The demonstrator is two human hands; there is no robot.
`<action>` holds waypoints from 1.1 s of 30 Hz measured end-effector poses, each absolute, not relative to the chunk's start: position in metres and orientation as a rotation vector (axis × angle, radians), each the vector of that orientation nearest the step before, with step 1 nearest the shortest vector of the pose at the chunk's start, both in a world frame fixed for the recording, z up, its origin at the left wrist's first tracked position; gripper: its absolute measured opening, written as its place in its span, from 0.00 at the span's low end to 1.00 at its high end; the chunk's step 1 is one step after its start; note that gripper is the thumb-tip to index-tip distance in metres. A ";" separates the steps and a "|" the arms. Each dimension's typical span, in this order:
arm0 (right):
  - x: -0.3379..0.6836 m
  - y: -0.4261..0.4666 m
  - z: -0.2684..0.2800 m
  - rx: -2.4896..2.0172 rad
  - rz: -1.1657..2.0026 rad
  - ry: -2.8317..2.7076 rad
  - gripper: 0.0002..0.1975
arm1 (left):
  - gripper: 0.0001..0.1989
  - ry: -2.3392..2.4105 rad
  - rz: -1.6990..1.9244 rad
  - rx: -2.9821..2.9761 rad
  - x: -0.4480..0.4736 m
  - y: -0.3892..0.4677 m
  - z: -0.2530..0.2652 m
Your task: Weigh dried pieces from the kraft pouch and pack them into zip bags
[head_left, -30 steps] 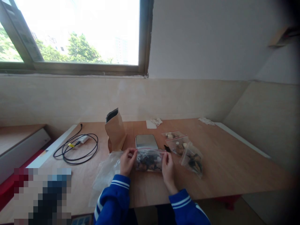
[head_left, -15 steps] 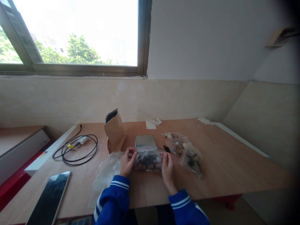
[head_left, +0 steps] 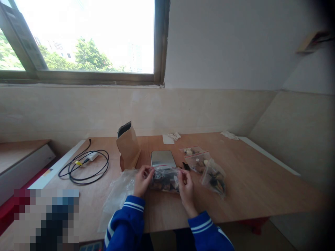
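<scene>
A clear zip bag (head_left: pixel 165 182) with dark and brownish pieces inside lies at the front middle of the table, its red-lined top edge facing away from me. My left hand (head_left: pixel 142 179) pinches the left end of that edge, and my right hand (head_left: pixel 185 186) pinches near its right end. Just behind the bag sits a flat silver scale (head_left: pixel 163 158), its front partly covered by the bag. To the right lie several filled zip bags; the nearest zip bag (head_left: pixel 214 179) holds dark pieces. Empty clear bags (head_left: pixel 119 191) are spread by my left forearm.
An open brown paper bag (head_left: pixel 128 148) stands behind my left hand. A coiled black cable (head_left: pixel 83 167) with a white adapter (head_left: pixel 92 156) lies at the left. Crumpled tissue (head_left: pixel 174 136) and a white paper piece (head_left: pixel 168 139) are near the wall. A pixelated patch hides the lower left.
My right hand has shifted slightly left along the bag's top edge, and its fingers have bent inward. The bag's right corner now sticks out beyond them. My left hand has barely moved.
</scene>
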State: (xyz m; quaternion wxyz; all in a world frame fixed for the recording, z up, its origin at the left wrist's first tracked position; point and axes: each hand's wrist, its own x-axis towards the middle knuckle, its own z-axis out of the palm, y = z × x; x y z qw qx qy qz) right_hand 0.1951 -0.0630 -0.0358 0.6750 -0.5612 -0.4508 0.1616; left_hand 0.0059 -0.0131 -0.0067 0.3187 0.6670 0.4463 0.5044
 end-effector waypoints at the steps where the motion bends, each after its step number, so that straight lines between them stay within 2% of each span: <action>1: 0.194 -0.064 -0.034 -1.261 0.354 -1.017 0.15 | 0.13 1.172 1.320 1.767 0.006 -0.013 -0.006; 20: 0.194 -0.063 -0.036 -1.268 0.337 -0.993 0.16 | 0.12 1.180 1.380 1.749 0.006 -0.015 -0.005; 33: 0.193 -0.061 -0.034 -1.219 0.461 -1.003 0.17 | 0.12 1.147 1.307 1.750 0.006 -0.017 -0.001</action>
